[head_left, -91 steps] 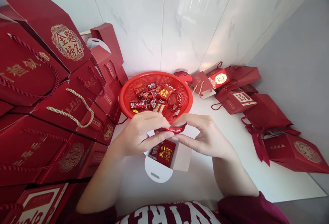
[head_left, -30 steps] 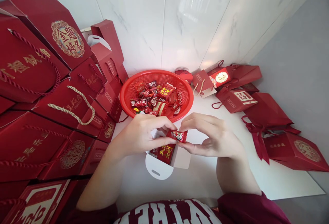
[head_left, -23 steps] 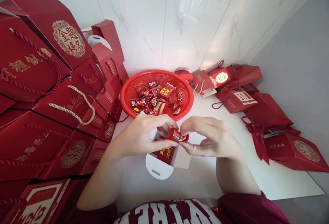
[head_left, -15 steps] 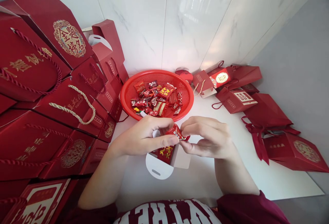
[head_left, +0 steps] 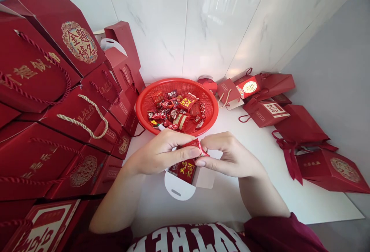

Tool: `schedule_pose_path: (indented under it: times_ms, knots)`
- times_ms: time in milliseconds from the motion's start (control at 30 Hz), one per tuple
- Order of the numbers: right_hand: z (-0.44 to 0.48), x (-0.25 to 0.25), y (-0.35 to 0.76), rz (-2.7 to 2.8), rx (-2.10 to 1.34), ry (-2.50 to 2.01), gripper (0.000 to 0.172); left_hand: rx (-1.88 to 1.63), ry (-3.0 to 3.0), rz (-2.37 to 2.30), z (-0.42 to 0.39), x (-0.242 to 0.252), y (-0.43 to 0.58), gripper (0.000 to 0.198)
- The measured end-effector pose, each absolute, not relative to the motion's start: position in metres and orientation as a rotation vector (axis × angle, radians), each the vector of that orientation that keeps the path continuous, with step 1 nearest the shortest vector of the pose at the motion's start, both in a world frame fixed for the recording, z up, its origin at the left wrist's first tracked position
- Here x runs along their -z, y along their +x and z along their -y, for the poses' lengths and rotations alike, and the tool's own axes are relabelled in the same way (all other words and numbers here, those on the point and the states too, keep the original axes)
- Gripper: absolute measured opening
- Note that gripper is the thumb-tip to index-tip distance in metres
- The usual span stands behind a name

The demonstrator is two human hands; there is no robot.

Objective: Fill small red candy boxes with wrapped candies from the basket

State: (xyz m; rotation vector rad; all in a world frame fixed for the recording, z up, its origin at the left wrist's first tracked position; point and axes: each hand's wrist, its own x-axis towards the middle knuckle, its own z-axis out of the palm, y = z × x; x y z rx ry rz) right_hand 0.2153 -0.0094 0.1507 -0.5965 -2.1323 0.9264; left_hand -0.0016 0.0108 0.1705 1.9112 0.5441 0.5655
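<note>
My left hand (head_left: 160, 152) and my right hand (head_left: 228, 155) meet over a small open white-lined gift box (head_left: 185, 177). Both pinch one red wrapped candy (head_left: 195, 146) between thumbs and fingertips, just above the box. A red packet with gold print (head_left: 186, 168) lies inside the box. Behind my hands stands a round red plastic basket (head_left: 144, 103) with several wrapped candies (head_left: 177, 111) in it.
Large red gift bags with rope handles (head_left: 66, 109) are stacked along the left. Smaller red gift bags and boxes (head_left: 264, 111) lie along the wall at the right, more red bags (head_left: 332, 167) at the far right. All rest on a white counter (head_left: 231, 202) against a marble wall.
The candy has been turned and folded between my fingertips and has sunk slightly toward the box. My hands have drawn closer together. The basket and bags have not moved.
</note>
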Motion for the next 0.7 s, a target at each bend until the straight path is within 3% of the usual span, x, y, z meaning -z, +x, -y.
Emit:
schedule_pose_path:
  times_ms: [133,333,467,700]
  knots:
    - [0.012,-0.150,0.212,2.016,-1.214,-0.560,0.022,-0.614,1.886,-0.528,-0.010,-0.169,-0.001,0.034]
    - [0.016,-0.147,0.208,1.844,-1.313,-0.576,0.022,-0.653,1.819,-0.533,-0.007,-0.169,0.005,0.023]
    - [0.015,-0.147,0.206,1.785,-1.449,-0.540,0.028,-0.701,1.773,-0.523,-0.006,-0.164,0.006,0.026]
    - [0.010,-0.152,0.218,2.015,-1.257,-0.554,0.039,-0.556,1.838,-0.564,-0.010,-0.168,0.000,0.032]
